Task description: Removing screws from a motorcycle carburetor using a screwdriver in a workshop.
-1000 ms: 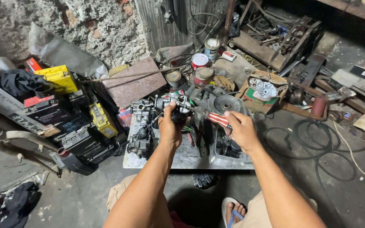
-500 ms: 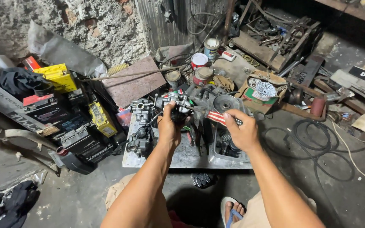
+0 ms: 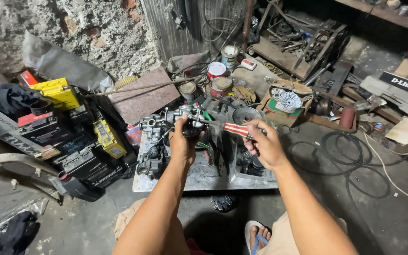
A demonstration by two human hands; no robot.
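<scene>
Sprawling across a rough stone wall (image 3: 86, 33) and a dusty concrete floor (image 3: 355, 208), a cluttered workshop surrounds a person crouched over a low metal tray (image 3: 204, 177), their legs and one sandalled foot (image 3: 257, 236) cut off by the bottom edge. Stacked dark batteries and yellow boxes (image 3: 60, 92) fill the left side; wooden planks and tools (image 3: 298, 47) crowd the upper right, much of it lost in shadow. Black cable (image 3: 350, 156) coils on the floor to the right. On the tray, engine parts (image 3: 153, 158) lie jumbled and hard to tell apart. Above them, the left hand (image 3: 182, 144) wraps closed around a small carburettor-like part (image 3: 192, 123), fingers hiding most of it. The right hand (image 3: 265, 146) grips the red-and-white striped handle of a screwdriver (image 3: 234, 128), fingers curled tight, its shaft pointing left into the part; the tip cannot be made out. Small tins (image 3: 217, 71) stand just behind.
</scene>
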